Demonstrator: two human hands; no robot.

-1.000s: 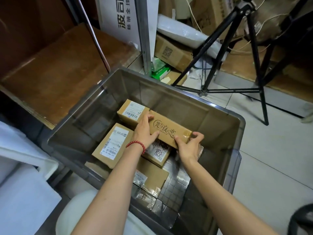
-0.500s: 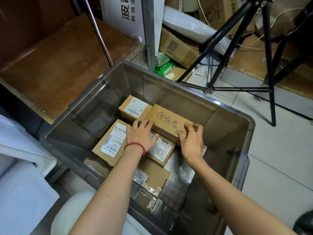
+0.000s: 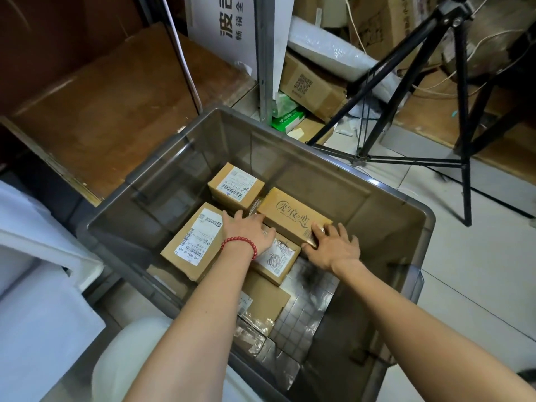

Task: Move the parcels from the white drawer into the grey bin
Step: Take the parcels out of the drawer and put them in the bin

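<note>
Head view: the grey bin [image 3: 290, 161] is seen in the middle, on the floor. The white drawer [image 3: 34, 256] is judged to be the white piece at the near left, and it is only partly shown. Several parcels [image 3: 191, 242] are laid on the bottom of the bin. The long printed parcel [image 3: 293, 217] is placed at the far side, with its long axis running from far left to near right. The left hand [image 3: 249, 230] is laid flat at its left end and the right hand [image 3: 333, 248] over its near right end. The fingers [image 3: 320, 232] are straight and spread, and nothing is clasped. The parcel seems delivered. For the next one the drawer must be reached, and the left hand is nearer to it.
</note>
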